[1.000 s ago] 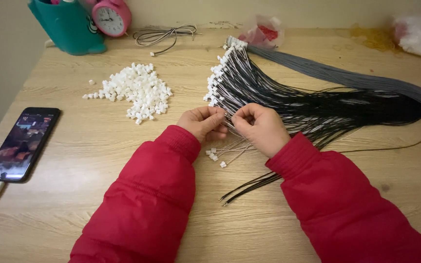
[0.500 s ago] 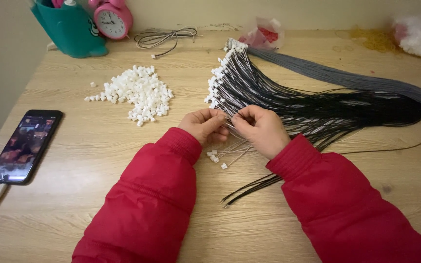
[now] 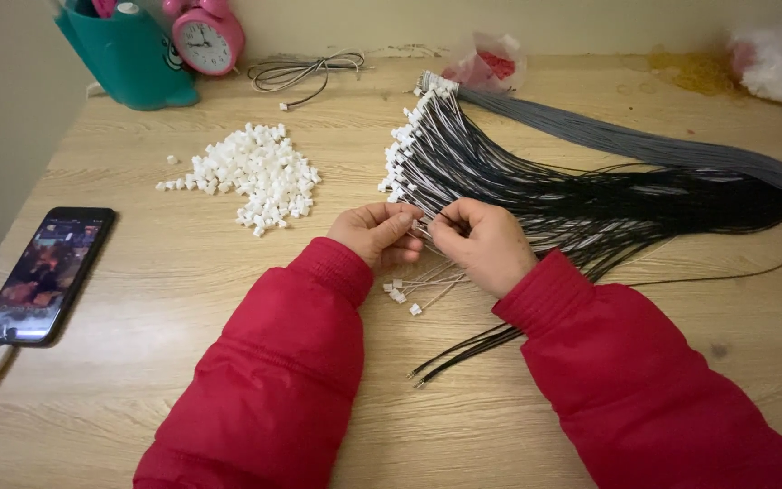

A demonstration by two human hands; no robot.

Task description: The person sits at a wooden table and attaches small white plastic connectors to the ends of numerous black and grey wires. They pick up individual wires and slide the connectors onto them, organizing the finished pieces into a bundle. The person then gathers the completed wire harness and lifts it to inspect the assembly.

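Your left hand [image 3: 375,234] and right hand [image 3: 481,243] pinch one wire together beside the fanned wire bundle [image 3: 536,186]. Most wires there already carry connectors; left of the bundle, a heap of loose white connectors [image 3: 255,174] remains.

Two hands, the left hand [image 3: 375,234] and the right hand [image 3: 483,243], each in a red sleeve, meeting fingertip to fingertip on the one wooden surface [image 3: 183,362]. One heap of small white plastic connectors [image 3: 255,172], too many to count, plus three or four loose ones [image 3: 397,295] just below the hands; one fanned bundle of black wires [image 3: 536,186] with white ends, far too many to number, and one bundle of grey wires [image 3: 644,143] beside it. One phone [image 3: 47,273], one pink alarm clock [image 3: 206,36], one teal holder [image 3: 128,54], one coiled cable [image 3: 305,71], two crumpled plastic bags [image 3: 491,65].
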